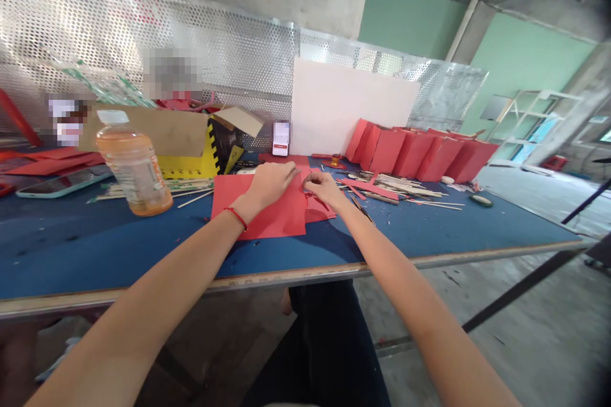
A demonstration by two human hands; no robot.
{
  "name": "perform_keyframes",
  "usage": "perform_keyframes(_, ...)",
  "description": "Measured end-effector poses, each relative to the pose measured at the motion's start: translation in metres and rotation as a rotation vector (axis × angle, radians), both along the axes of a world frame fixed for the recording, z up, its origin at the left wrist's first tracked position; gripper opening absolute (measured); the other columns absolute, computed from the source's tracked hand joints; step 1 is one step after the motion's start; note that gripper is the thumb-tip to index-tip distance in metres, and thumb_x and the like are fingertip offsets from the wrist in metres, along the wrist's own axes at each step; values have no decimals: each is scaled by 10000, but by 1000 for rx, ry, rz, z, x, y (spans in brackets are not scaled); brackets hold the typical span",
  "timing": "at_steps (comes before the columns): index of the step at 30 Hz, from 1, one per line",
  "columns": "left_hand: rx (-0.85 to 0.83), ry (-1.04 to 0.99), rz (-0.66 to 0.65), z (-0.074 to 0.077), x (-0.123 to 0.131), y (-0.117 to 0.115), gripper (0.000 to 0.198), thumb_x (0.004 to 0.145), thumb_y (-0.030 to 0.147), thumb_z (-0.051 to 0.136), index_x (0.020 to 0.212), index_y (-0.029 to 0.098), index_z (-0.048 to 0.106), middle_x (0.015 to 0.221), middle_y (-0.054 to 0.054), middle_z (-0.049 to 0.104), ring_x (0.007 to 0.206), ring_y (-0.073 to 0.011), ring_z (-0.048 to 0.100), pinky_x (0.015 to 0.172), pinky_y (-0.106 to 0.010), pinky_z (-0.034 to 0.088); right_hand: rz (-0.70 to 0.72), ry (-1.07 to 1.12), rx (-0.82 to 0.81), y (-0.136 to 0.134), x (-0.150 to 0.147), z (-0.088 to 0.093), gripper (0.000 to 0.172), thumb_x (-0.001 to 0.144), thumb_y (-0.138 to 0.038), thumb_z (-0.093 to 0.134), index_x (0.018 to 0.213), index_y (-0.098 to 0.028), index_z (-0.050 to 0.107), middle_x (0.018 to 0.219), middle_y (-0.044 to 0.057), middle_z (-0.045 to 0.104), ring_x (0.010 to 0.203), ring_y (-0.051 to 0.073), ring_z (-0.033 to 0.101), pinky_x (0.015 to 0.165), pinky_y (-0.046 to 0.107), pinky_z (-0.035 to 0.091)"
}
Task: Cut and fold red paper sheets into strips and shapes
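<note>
A sheet of red paper [281, 219] lies on the blue table in front of me, with more red paper [319, 210] at its right edge. My left hand [273, 179] rests on the sheet's upper part, fingers stretched out toward the right, a red cord bracelet on its wrist. Close by, at the right edge of the sheet, my right hand [322, 186] has its fingers closed in a pinch at the paper; what exactly sits between the fingertips is too small to make out. A phone [280, 138] with a lit screen stands upright behind my hands.
To the left stand a bottle with orange drink [131, 162], a flat phone [64, 184] and a cardboard box [186, 133]. On the right, thin wooden sticks [410, 187] lie scattered before several red paper bags [386, 152]. A white board [353, 102] leans behind.
</note>
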State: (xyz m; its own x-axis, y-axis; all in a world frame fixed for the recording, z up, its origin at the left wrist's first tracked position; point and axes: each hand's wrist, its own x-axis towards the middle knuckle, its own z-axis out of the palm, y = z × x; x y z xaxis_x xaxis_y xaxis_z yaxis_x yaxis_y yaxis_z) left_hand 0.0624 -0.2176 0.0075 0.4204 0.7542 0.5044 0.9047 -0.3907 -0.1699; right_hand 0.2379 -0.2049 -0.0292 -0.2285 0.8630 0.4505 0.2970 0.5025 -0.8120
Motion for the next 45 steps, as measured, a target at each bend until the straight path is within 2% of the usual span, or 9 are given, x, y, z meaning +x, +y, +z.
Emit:
perform_keyframes(4,46,-63,20,3,-5,1,432,1052,411,328,996,158,674,910,-136,757,840,-288,709,633,-334,350,-81,-8,-8,6,4,-1,142,639,-273,557,535,-177,570,512,-35,491,534,108,434,520,245,306)
perform_keyframes(7,112,-131,56,5,-11,4,437,1049,421,340,937,163,675,884,-132,755,824,-286,707,618,-337,328,-120,3,11,8,8,-1,157,644,-280,574,533,-170,572,521,-36,479,555,109,428,533,249,298)
perform_keyframes(12,68,-65,27,2,-10,6,406,1042,403,363,974,168,687,882,-127,761,810,-293,705,604,-337,317,-36,30,25,2,5,1,190,706,-319,535,679,-165,643,614,-18,563,565,113,487,545,242,380)
perform_keyframes(16,47,-49,-4,-1,-4,5,410,1046,390,352,1024,149,684,926,-145,764,836,-294,707,629,-336,346,47,45,45,-2,1,1,189,716,-333,554,697,-169,645,681,8,627,628,125,563,610,246,456)
perform_keyframes(25,19,-17,-51,-2,-1,0,324,1035,313,387,1022,163,674,987,-115,762,879,-282,704,660,-336,361,85,55,86,0,3,-4,145,683,-280,529,634,-173,613,598,-11,593,575,114,544,563,232,433)
perform_keyframes(35,-2,-6,-70,-5,5,1,333,1039,330,376,991,165,660,983,-131,756,884,-283,701,658,-331,346,-15,43,81,1,0,-2,131,622,-277,511,553,-178,560,518,-32,501,514,98,448,495,227,337)
perform_keyframes(45,-1,19,-56,-5,8,2,316,1037,322,387,985,166,657,995,-127,758,876,-282,704,653,-328,349,-72,-18,98,5,1,-2,132,621,-261,509,552,-170,576,516,-32,507,524,100,443,511,232,330)
